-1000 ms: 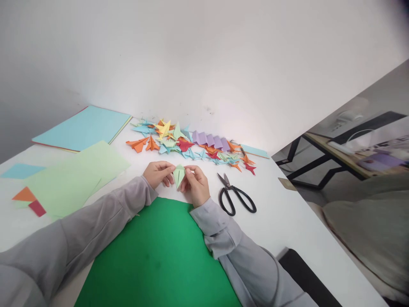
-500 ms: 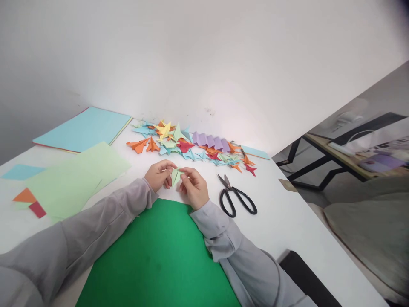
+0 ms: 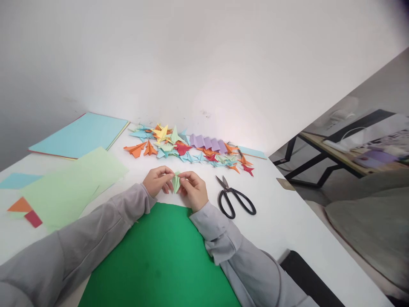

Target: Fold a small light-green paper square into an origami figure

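Between my two hands is a small folded piece of light green paper (image 3: 176, 182), narrow and pointed at its lower end, with creases down its length. My left hand (image 3: 159, 181) pinches its left edge between thumb and fingers. From the other side my right hand (image 3: 193, 189) grips the right edge the same way. Both hands are just above the white table, beyond the far edge of a green sheet (image 3: 156, 260). Black-handled scissors (image 3: 232, 194) lie partly spread to the right of my right hand.
Along the wall lies a row of folded paper figures (image 3: 183, 148) in several colours, with a pleated purple paper strip (image 3: 208, 143). At left are a blue paper stack (image 3: 79, 135), light green sheets (image 3: 73, 183) and small orange (image 3: 19, 205) and red scraps (image 3: 33, 218). A black object (image 3: 306, 277) lies at lower right.
The light green paper looks narrower now, its sides drawn in between my fingers. Both hands keep their pinch in nearly the same place. The view has shifted slightly.
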`<state>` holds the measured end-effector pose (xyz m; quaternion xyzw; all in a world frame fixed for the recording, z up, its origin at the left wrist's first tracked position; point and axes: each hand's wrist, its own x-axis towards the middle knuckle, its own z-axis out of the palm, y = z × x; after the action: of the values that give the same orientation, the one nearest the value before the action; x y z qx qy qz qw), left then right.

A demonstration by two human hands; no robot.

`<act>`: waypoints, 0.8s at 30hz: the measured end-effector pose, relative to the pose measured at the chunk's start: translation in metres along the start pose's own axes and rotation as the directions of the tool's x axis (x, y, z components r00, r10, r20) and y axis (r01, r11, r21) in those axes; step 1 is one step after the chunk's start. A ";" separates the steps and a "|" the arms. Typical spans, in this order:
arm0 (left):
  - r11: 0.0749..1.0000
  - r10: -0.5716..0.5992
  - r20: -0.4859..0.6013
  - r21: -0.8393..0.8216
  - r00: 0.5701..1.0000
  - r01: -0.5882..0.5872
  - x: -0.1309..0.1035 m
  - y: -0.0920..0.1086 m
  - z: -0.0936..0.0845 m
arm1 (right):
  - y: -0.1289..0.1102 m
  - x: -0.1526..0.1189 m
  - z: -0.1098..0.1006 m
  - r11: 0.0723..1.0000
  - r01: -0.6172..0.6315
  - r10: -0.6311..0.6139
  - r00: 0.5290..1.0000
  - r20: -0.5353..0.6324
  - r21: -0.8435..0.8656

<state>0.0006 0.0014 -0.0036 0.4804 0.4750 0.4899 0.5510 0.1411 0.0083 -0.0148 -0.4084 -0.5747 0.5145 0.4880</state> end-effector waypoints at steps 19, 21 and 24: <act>0.995 0.011 0.009 -0.098 1.000 -0.010 0.004 -0.002 -0.004 | 0.005 0.003 0.000 0.992 0.024 -0.025 1.000 0.006 0.126; 0.990 -0.021 0.003 -0.139 1.000 0.022 0.005 -0.004 -0.005 | 0.004 0.003 -0.001 0.991 0.028 -0.028 1.000 0.003 0.132; 0.986 -0.038 -0.001 -0.163 0.999 0.037 0.006 -0.005 -0.005 | 0.004 0.003 -0.001 0.986 0.013 -0.012 1.000 -0.003 0.166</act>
<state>-0.0038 0.0072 -0.0093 0.4237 0.4436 0.5177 0.5964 0.1414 0.0124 -0.0182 -0.3633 -0.5320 0.5570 0.5242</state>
